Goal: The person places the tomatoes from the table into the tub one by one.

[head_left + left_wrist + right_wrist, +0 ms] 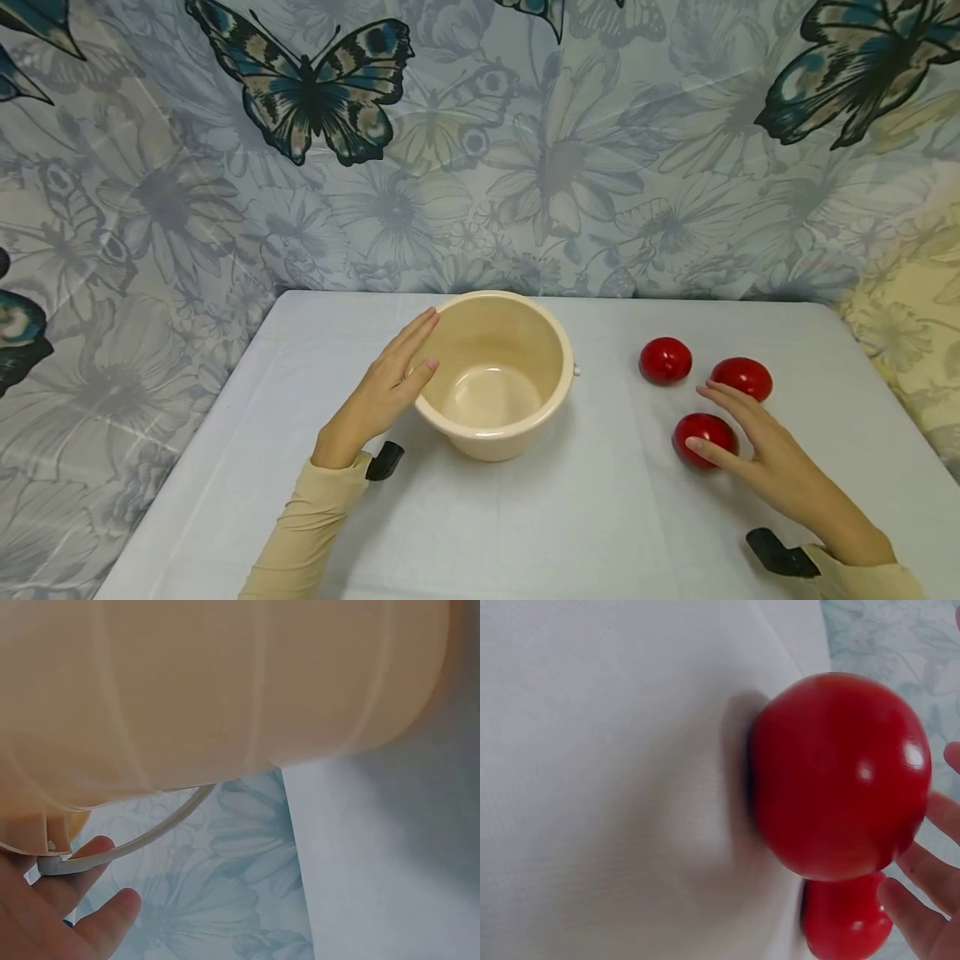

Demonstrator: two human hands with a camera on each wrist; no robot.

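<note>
A cream plastic bowl [517, 333] stands empty in the middle of the white table [525, 525]. My left hand [429, 340] lies flat against the bowl's left side, fingers straight, thumb by the rim. In the left wrist view the bowl's wall [225, 690] fills the top, with its thin white wire handle [142, 836] above my fingers [75, 900]. Three red tomatoes lie to the right. My right hand [708, 414] is spread over the nearest tomato [697, 429], thumb touching its front. The same tomato [840, 772] looms large in the right wrist view, my fingertips [922, 900] beside it.
Two more tomatoes [665, 360] [742, 377] lie just beyond my right hand. A butterfly-and-flower cloth [480, 150] hangs behind the table and drapes down both sides. The table's left and right edges are close to my forearms.
</note>
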